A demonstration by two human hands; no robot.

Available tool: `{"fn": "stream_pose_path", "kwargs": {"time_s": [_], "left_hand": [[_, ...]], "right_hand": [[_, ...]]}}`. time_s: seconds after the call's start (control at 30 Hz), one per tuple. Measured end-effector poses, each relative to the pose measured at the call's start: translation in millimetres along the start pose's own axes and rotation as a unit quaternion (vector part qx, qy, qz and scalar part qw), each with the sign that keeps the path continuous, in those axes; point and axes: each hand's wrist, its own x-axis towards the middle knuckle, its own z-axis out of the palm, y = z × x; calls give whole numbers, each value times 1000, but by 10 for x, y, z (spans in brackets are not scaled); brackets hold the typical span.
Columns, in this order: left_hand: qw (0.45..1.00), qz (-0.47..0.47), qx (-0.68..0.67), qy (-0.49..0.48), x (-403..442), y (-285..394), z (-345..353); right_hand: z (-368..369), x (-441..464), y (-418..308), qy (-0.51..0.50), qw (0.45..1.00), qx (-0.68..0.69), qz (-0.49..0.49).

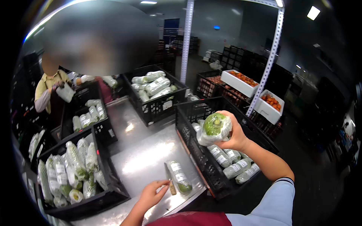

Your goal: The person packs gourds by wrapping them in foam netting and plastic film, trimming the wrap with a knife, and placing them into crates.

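My right hand holds up a wrapped green vegetable, its green end facing me, above the black crate on the right. Over the metal table, my left hand has its fingers at the handle of a knife; whether they grip it is hard to tell. Just right of the knife lies another wrapped vegetable with a white label and a bare green end. Several wrapped vegetables lie inside the right crate, below my right hand.
Full black crates stand at the left, the back left and the back centre. A co-worker handles a wrapped item at the far left. A perforated metal post rises behind the right crate, near white boxes of orange produce.
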Motion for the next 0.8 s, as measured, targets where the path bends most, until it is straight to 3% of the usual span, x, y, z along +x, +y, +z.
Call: {"fn": "stream_pose_path", "kwargs": {"time_s": [0.13, 0.23, 0.3, 0.4, 0.5, 0.63, 0.8], "left_hand": [[997, 65, -27, 37, -16, 122, -70], [992, 63, -66, 82, -122, 132, -155], [972, 117, -10, 202, -187, 164, -229], [952, 175, 62, 244, -234, 245, -384], [958, 179, 13, 222, -248, 1, -321], [958, 147, 16, 246, -366, -151, -248], [951, 96, 48, 291, -542, -377, -77]], "right_hand": [[660, 186, -33, -76, 991, 18, -109], [1105, 212, -23, -136, 976, 7, -169], [1347, 181, -33, -172, 968, -3, -180], [1667, 89, -30, -222, 962, 10, -157], [1894, -34, -30, -274, 955, 35, -106], [2100, -215, 119, -329, 941, 72, 8], [2315, -320, 96, -390, 914, 76, 82]]}}
